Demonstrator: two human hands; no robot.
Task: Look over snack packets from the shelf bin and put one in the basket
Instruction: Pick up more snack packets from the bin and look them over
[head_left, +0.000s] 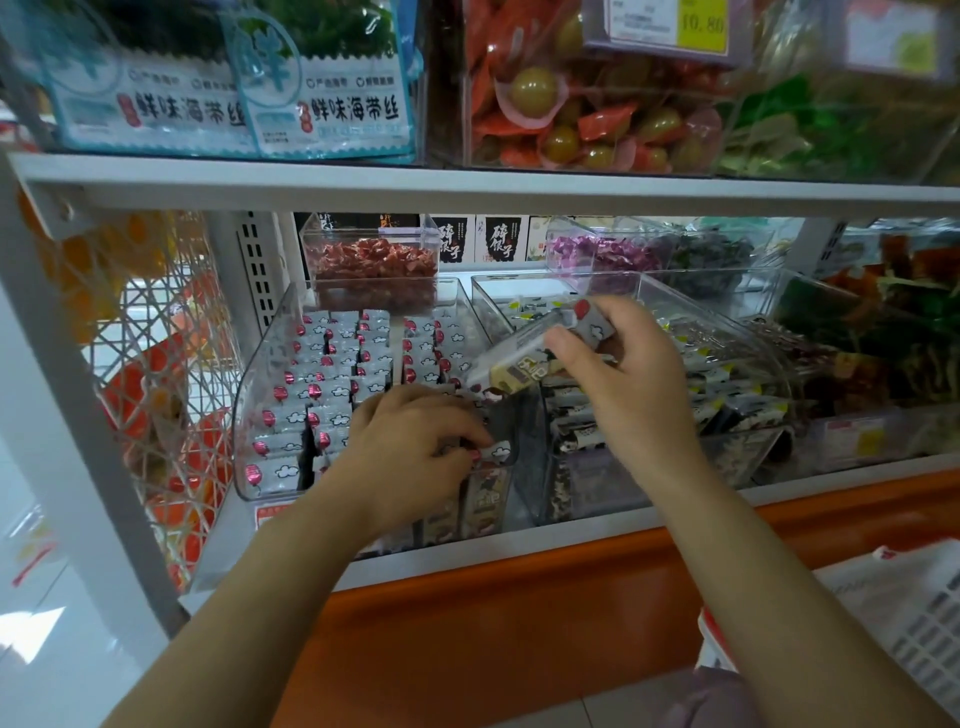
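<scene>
Shop shelving (467, 187) carries a clear shelf bin (249, 395) of snack packets. Left hand (415, 447) pinches one packet (496, 453) there; right hand (628, 379) grips a raised packet (519, 358). Turning it label-up would help before choosing; the basket (904, 623) waits lower right.

shelf bin (260, 395): clear hard plastic, glossy, with pale glare on its curved wall
snack packets (317, 395): smooth silvery-white film, slightly shiny, crimped at the ends
held packet (524, 358): the same kind of glossy film, printed grey and cream
shelf frame (467, 182): white painted metal, matt, smooth
shelf lip (519, 597): orange, smooth, with a faint sheen
basket (914, 618): white plastic lattice, matt
side panel (156, 374): white woven lattice, material unclear
floor (62, 639): pale tile, polished, reflecting light
</scene>
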